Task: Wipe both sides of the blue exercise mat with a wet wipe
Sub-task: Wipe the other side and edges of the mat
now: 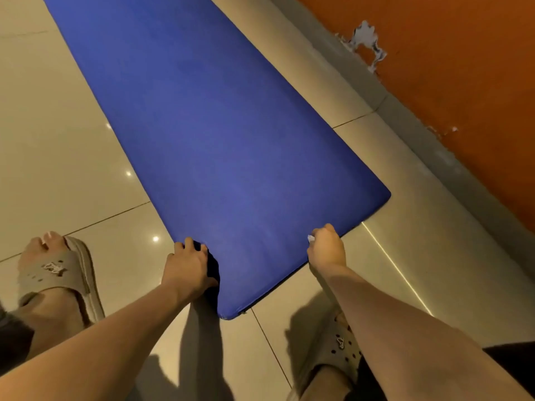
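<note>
Blue mat point(220, 140) lies flat on the tiled floor point(58, 140), long axis running from 6 o'clock away toward 11 o'clock, its far end out of view. The orange wall point(463, 82) runs alongside at 2–3 o'clock. Left hand point(189, 266), at 7 o'clock of the near end, has its fingers curled round the edge, which is raised and folded there. Right hand point(327, 248), at 5 o'clock, has its fingers clamped over the same edge, with a white scrap, probably the wet wipe point(311, 238), showing at the knuckles. Judgement: this looks like a lift to turn the mat over. Risks:
1. The wipe shares the right hand's grip with the mat, so a regrip could drop it on the floor and dirty it.
2. The wall is near, so a wide flip could swing the mat into it.
3. The glossy tile may let the mat slide instead of turning.
4. Both sandals point(62, 273) stand just beside the near edge and could pin or snag it.
</note>
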